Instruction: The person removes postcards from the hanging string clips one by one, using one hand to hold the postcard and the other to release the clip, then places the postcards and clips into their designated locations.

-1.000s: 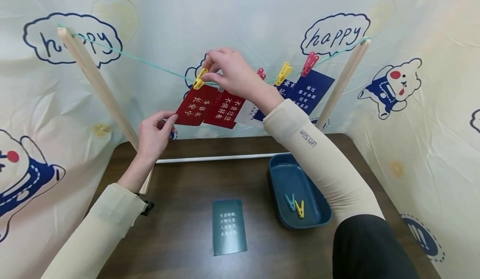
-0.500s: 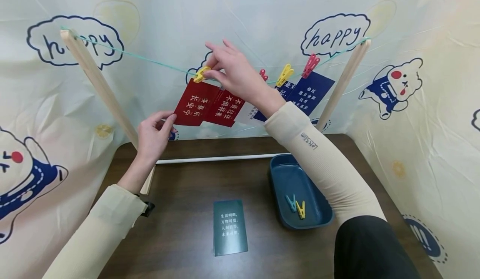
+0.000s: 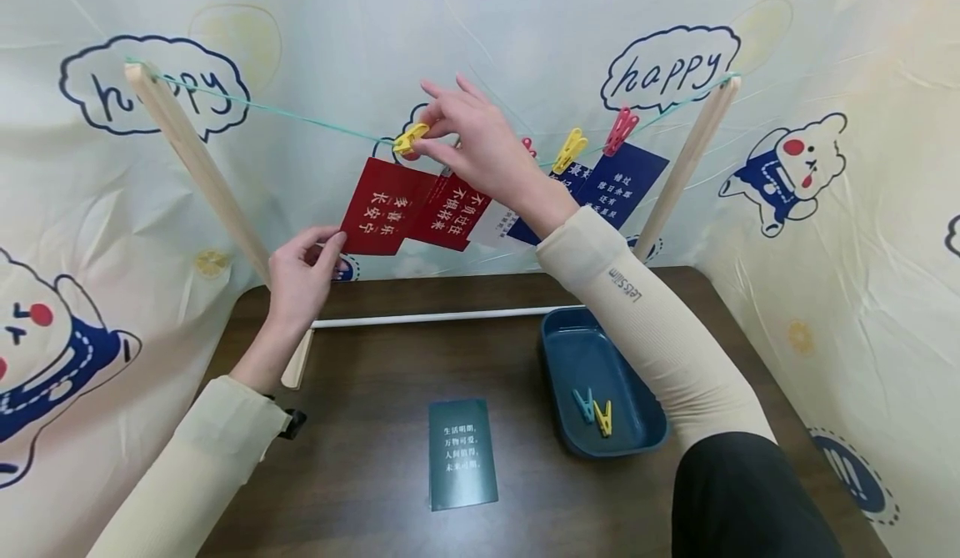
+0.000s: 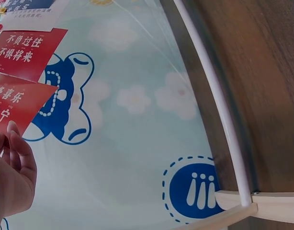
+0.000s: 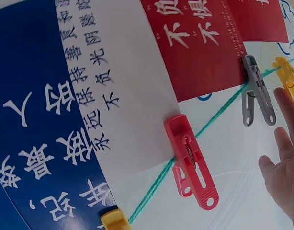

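My left hand [image 3: 303, 279] pinches the lower left corner of a red card [image 3: 378, 208] with white writing. Between thumb and fingers, my right hand [image 3: 483, 145] holds a yellow clothespin [image 3: 410, 138] at the green string [image 3: 300, 118], just above that card's top edge. In the right wrist view a gap shows between this clothespin and the card. A second red card [image 3: 450, 212] hangs beside it from a grey clothespin [image 5: 258, 91]. Farther right, a pink clothespin [image 5: 191, 160] grips a white card [image 5: 137, 96], and blue cards [image 3: 626, 183] hang beyond.
Two wooden posts [image 3: 198, 166] carry the string, with a white rod [image 3: 427, 319] low between them. A blue tray [image 3: 558, 412] holds a teal clothespin [image 3: 583, 405] and a yellow one. A dark green card [image 3: 462, 455] lies on the brown table [image 3: 360, 458].
The yellow clothespin has come up off the red card's top edge and shifted slightly right with my right hand. My left hand has drawn the card a little left and down.
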A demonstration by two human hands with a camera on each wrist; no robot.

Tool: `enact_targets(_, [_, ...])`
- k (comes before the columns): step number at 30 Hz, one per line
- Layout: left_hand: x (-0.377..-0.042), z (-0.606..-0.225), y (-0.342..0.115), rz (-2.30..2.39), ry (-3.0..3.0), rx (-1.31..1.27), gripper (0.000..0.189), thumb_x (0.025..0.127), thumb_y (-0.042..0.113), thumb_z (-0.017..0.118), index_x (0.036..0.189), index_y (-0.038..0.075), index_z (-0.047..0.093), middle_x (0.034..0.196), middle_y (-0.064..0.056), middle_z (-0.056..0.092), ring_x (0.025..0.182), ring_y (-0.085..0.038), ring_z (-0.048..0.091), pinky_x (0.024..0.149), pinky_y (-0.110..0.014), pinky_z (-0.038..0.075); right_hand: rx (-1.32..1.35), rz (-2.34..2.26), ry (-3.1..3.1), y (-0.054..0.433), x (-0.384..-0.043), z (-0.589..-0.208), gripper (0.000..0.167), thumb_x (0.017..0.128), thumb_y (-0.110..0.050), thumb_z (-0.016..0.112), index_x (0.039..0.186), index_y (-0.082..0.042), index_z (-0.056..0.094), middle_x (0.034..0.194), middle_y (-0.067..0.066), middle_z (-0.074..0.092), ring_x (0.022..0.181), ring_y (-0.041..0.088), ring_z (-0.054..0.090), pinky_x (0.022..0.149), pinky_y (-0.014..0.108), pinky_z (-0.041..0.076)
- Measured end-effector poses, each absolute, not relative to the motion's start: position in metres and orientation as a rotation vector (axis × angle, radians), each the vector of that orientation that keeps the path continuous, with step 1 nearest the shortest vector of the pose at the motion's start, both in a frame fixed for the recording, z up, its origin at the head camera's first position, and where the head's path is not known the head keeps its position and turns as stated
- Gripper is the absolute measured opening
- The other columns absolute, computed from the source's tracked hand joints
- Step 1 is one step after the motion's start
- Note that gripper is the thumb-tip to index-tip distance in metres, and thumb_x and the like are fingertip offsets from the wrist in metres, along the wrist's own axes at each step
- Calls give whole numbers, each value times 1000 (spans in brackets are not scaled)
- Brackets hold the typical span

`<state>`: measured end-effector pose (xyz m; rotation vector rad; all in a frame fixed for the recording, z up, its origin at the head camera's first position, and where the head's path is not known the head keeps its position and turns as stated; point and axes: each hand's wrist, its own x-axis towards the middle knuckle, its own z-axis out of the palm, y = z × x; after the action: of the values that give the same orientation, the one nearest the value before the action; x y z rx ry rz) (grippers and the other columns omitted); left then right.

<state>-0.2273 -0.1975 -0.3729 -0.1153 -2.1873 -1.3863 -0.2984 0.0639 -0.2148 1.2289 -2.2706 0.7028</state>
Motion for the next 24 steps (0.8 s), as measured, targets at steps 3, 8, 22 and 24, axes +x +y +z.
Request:
enact_targets(3, [-225,-373,-200,-1382,-2192,-108,24,103,23,68,117,5,77,84,5,68,63,-3,60,57,-14,49,1224,703,-2265,66,-297,-214,31,100,-20,72,121,3,67,122,13,74,140,22,55,128,26,6])
enact_targets(8, [-222,-374,-203,-1381,-2181,-111,24,103,21,68,117,4,77,91,-9,71,62,-1,59,58,-13,50,1203,703,-2238,71,-295,-215,31,101,-20,71,122,2,65,121,12,75,147,23,46,129,30,7])
enact_targets(22, [-216,-377,-209,-1368,-2198,-100,25,104,19,66,119,1,75,99,-21,72,65,-12,62,62,-13,52,1185,675,-2214,73,-289,-214,29,103,-21,68,121,1,66,123,12,73,148,20,44,128,27,9])
enact_targets(24, [-215,-377,-209,-1369,-2195,-103,25,103,19,66,119,2,75,98,-20,71,64,-9,61,62,-13,53,1179,691,-2212,73,-288,-214,28,102,-20,68,120,1,67,122,12,74,150,20,42,128,27,10])
